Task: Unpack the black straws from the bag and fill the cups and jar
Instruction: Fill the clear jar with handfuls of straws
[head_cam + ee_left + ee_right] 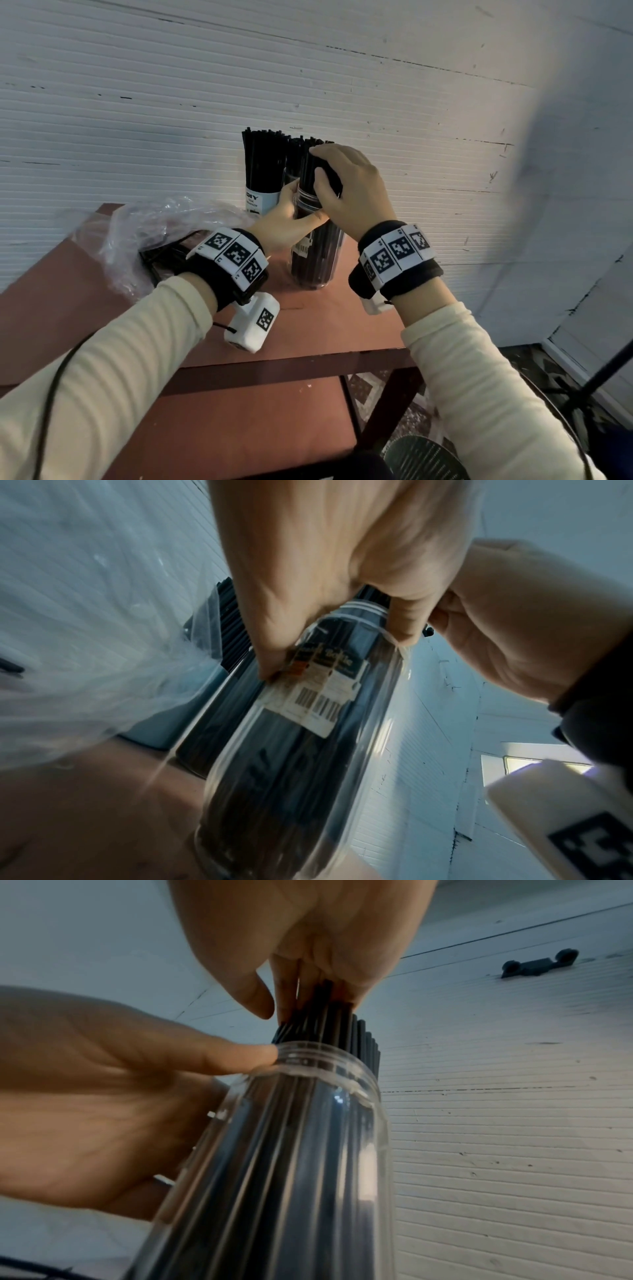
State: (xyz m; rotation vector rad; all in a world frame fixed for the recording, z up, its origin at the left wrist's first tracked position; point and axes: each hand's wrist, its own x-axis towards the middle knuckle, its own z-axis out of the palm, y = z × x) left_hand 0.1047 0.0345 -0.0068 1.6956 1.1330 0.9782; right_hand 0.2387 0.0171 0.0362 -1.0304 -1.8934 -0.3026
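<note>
A clear plastic jar (317, 260) packed with black straws (308, 164) stands on the red-brown table (329, 325). My left hand (291, 216) grips the jar's neck, its thumb across the front. My right hand (346, 185) is cupped over the straw tops, fingers curled round the bundle. In the right wrist view, the right hand's fingers (291, 993) pinch the straws (329, 1026) above the jar's rim (308, 1053). A labelled cup (262, 200) full of straws and a clear cup (289, 171) stand just behind. The crumpled clear bag (147, 226) lies left with a few straws (161, 253) in it.
The ribbed white wall (376, 85) rises directly behind the cups. The table's front edge (291, 363) is near my forearms, with a lower shelf (239, 428) beneath. A black stand leg (599, 377) and a round metal object (421, 459) are on the floor at right.
</note>
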